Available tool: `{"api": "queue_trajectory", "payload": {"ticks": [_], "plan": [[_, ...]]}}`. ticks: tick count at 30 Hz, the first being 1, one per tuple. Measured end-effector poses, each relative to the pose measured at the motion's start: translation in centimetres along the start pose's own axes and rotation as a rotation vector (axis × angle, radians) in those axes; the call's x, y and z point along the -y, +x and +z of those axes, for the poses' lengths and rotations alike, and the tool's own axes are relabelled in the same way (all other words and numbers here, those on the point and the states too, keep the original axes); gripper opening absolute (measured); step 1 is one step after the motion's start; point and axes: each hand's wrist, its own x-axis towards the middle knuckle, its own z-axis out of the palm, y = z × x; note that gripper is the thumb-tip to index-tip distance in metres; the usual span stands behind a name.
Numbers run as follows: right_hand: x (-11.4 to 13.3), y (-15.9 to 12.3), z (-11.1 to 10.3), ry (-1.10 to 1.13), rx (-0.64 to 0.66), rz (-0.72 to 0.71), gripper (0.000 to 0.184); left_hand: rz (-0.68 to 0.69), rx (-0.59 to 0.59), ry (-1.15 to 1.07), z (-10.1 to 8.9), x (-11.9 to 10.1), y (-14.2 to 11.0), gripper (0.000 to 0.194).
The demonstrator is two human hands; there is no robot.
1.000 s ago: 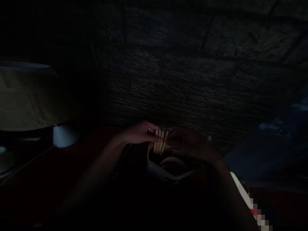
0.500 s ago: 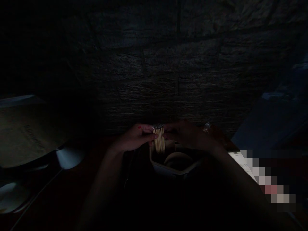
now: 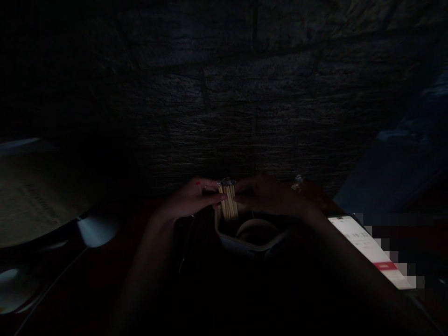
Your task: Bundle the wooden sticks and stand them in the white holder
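Sticks [image 3: 228,204], apparently wooden, in 2 hands [image 3: 192,198] [image 3: 268,196]

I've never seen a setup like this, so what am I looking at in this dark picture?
There's no machine: it is one person's bare hands, seen from a camera worn on the head, looking forward and down. The left hand and right hand together hold an upright bundle of thin pale sticks at an open container with a round-rimmed thing inside. On the right, a lit phone lies on the dark surface. Behind is a block-patterned wall. The rest is too dark to name surely.
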Motion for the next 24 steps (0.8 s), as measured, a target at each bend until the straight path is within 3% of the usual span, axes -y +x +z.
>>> {"api": "queue_trajectory", "payload": {"ticks": [8,13,24], "plan": [[-0.4,0.1,0.3,0.138,0.005,0.005,0.019,-0.031,-0.068,-0.085,-0.1,0.0,-0.2,0.025],[-0.5,0.5,0.7,0.075,-0.013,-0.017,0.022,-0.050,-0.124,-0.122,-0.4,-0.4,-0.6,0.027],[-0.3,0.8,1.1,0.045,-0.063,-0.035,0.022,-0.076,-0.108,-0.168,-0.8,0.0,-0.6,0.026]]}}
